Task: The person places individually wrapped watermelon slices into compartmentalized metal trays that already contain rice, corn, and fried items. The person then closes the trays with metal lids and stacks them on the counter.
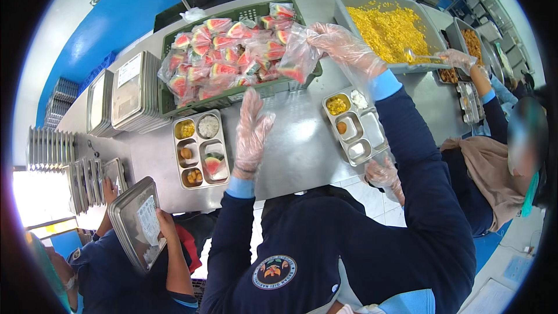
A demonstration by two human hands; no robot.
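Currently, head view: right hand, gloved in clear plastic, is raised at the right end of the crate, fingertips together, clamped on the top of a bag. Bagged slice, red watermelon, hangs from that grip at the crate's front right corner; contact with the rim cannot be told. Left hand, also gloved, is apart: fingers extended, thumb spread. It lies in front of the crate, just right of the left tray. Crate is green, heaped with further bagged slices.

Left tray: steel, holds corn, rice, a round brown item, orange-brown pieces and a watermelon slice. Right tray: steel, holds corn, rice and a round brown item; a co-worker's gloved hand near its lower end. Both on the steel table.

Behind, at right: grey tub of yellow corn, ladle in another co-worker's gloved hand. At left: tray stacks; below these, a person grips a lidded tray.
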